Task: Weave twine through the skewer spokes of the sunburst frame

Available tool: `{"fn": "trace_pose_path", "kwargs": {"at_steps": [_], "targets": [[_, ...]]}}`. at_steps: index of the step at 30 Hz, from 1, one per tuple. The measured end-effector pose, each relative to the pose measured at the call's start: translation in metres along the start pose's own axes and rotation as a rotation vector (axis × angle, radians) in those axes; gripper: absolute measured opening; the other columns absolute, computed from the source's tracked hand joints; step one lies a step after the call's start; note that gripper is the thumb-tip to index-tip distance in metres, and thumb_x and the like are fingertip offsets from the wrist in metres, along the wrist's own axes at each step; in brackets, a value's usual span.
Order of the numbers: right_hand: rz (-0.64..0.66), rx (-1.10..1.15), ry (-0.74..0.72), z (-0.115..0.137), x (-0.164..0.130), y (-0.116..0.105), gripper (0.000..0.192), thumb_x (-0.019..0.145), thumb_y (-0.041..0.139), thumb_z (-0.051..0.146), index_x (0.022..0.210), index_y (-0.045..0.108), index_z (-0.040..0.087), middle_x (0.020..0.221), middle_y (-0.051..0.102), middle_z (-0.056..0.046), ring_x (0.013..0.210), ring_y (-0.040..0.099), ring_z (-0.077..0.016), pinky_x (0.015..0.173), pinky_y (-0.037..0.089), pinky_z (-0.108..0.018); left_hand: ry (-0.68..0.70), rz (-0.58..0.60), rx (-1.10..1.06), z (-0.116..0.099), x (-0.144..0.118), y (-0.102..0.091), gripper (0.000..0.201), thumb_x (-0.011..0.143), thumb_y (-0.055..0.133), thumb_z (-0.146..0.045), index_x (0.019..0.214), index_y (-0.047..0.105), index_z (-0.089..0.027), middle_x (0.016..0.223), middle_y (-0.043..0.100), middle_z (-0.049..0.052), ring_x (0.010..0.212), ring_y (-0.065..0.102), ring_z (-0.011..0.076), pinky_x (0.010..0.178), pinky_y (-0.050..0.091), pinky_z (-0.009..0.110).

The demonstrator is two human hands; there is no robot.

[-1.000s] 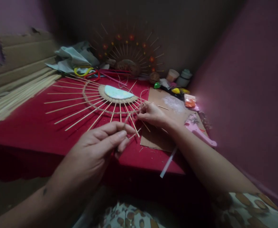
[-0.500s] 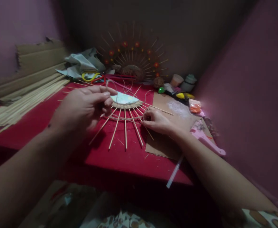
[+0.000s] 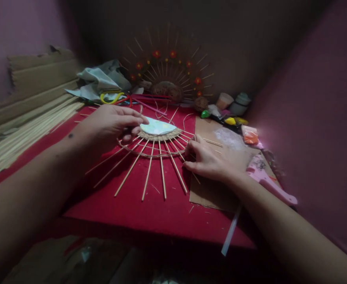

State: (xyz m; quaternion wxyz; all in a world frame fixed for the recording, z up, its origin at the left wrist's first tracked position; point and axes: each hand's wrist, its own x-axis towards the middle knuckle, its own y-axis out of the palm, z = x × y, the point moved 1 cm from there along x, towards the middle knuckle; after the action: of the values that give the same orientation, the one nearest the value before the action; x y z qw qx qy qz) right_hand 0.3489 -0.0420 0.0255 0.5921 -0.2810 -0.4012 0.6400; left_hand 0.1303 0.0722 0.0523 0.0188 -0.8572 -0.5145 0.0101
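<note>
L hand [image 3: 114, 120] is seemingly pinching twine [image 3: 156, 157]; R hand [image 3: 204, 157] is gripping it narrowly, R side of stick fan [image 3: 163, 169]. Fan's lying mid-tabletop [image 3: 161, 217], spokes [image 3: 178, 173] pointing to front edge; keeping tension even is prob. key.

Room: red cloth [image 3: 149, 215], nr edge; sticks [image 3: 163, 173] block ctr, pink tool [image 3: 265, 180] R.

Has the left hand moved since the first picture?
Yes. The left hand has moved farther away from the person, closer to the yellow scissors handle.
</note>
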Motion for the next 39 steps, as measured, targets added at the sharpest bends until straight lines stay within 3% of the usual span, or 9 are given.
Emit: {"fn": "trace_pose_path", "kwargs": {"at_steps": [7, 14, 19, 23, 26, 29, 31, 36, 39], "targets": [[0.056, -0.082, 0.025, 0.003, 0.0, -0.003, 0.014, 0.071, 0.061, 0.012, 0.076, 0.05, 0.019, 0.093, 0.047, -0.005, 0.079, 0.048, -0.0154, 0.07, 0.043, -0.03, -0.043, 0.198, -0.032, 0.005, -0.011, -0.003, 0.007, 0.076, 0.064, -0.006, 0.082, 0.066, -0.005, 0.046, 0.054, 0.0, 0.034, 0.034, 0.0009, 0.032, 0.017, 0.012], [0.029, -0.115, -0.041, 0.008, -0.003, -0.003, 0.013, 0.074, 0.061, 0.014, 0.082, 0.052, 0.02, 0.094, 0.051, -0.006, 0.082, 0.051, -0.0172, 0.071, 0.045, -0.031, -0.091, 0.187, -0.094, 0.007, -0.008, -0.01, 0.014, 0.077, 0.063, -0.007, 0.089, 0.066, -0.002, 0.052, 0.059, 0.002, 0.038, 0.042, 0.0012, 0.036, 0.022, 0.009], [-0.109, -0.065, -0.233, 0.014, -0.002, 0.007, 0.017, 0.078, 0.054, 0.009, 0.09, 0.055, 0.021, 0.098, 0.056, -0.007, 0.093, 0.053, -0.0187, 0.081, 0.046, -0.033, -0.126, 0.125, -0.159, 0.01, -0.007, -0.009, 0.016, 0.074, 0.065, -0.009, 0.089, 0.07, -0.007, 0.055, 0.057, 0.003, 0.037, 0.045, 0.0045, 0.034, 0.025, 0.012], [-0.09, -0.068, -0.356, 0.015, 0.002, 0.018, 0.022, 0.086, 0.046, 0.008, 0.099, 0.061, 0.018, 0.103, 0.06, -0.009, 0.097, 0.055, -0.0174, 0.085, 0.047, -0.033, -0.152, 0.104, -0.08, 0.01, -0.007, -0.01, 0.013, 0.073, 0.067, -0.013, 0.085, 0.07, -0.01, 0.055, 0.056, 0.003, 0.037, 0.046, 0.0079, 0.035, 0.03, 0.017], [-0.072, -0.09, -0.395, 0.013, 0.004, 0.024, 0.022, 0.088, 0.046, 0.009, 0.094, 0.066, 0.015, 0.099, 0.063, -0.01, 0.091, 0.056, -0.0171, 0.083, 0.048, -0.032, -0.02, 0.044, 0.212, 0.007, -0.006, -0.013, 0.012, 0.074, 0.066, -0.017, 0.084, 0.068, -0.011, 0.065, 0.061, 0.005, 0.05, 0.055, 0.0133, 0.047, 0.042, 0.023], [-0.084, -0.081, -0.401, 0.01, 0.006, 0.027, 0.023, 0.088, 0.048, 0.009, 0.095, 0.068, 0.015, 0.097, 0.064, -0.01, 0.09, 0.056, -0.0172, 0.081, 0.049, -0.032, 0.279, -0.273, 0.672, 0.005, -0.008, -0.015, 0.015, 0.076, 0.065, -0.019, 0.088, 0.066, -0.01, 0.083, 0.063, 0.006, 0.074, 0.058, 0.0158, 0.07, 0.046, 0.026], [-0.094, -0.068, -0.412, 0.009, 0.007, 0.027, 0.024, 0.087, 0.048, 0.008, 0.096, 0.069, 0.015, 0.096, 0.064, -0.01, 0.089, 0.056, -0.0174, 0.08, 0.049, -0.033, 0.479, -0.355, 0.858, 0.007, -0.009, -0.011, 0.02, 0.079, 0.063, -0.023, 0.093, 0.065, -0.01, 0.092, 0.061, 0.006, 0.083, 0.055, 0.0157, 0.078, 0.044, 0.027], [-0.098, -0.056, -0.431, 0.008, 0.006, 0.027, 0.023, 0.086, 0.049, 0.008, 0.097, 0.068, 0.015, 0.095, 0.063, -0.009, 0.09, 0.056, -0.0181, 0.082, 0.049, -0.034, 0.589, 0.202, 1.015, 0.021, -0.011, 0.007, 0.016, 0.079, 0.062, -0.027, 0.088, 0.068, -0.015, 0.092, 0.061, 0.006, 0.087, 0.055, 0.0176, 0.078, 0.043, 0.03], [-0.103, -0.04, -0.415, 0.008, 0.005, 0.027, 0.023, 0.085, 0.05, 0.007, 0.099, 0.067, 0.016, 0.096, 0.063, -0.009, 0.092, 0.056, -0.0182, 0.083, 0.049, -0.034, 0.502, 0.322, 1.137, 0.026, -0.009, 0.012, 0.01, 0.079, 0.062, -0.023, 0.083, 0.068, -0.016, 0.089, 0.06, 0.006, 0.088, 0.053, 0.0188, 0.078, 0.041, 0.031]]}}
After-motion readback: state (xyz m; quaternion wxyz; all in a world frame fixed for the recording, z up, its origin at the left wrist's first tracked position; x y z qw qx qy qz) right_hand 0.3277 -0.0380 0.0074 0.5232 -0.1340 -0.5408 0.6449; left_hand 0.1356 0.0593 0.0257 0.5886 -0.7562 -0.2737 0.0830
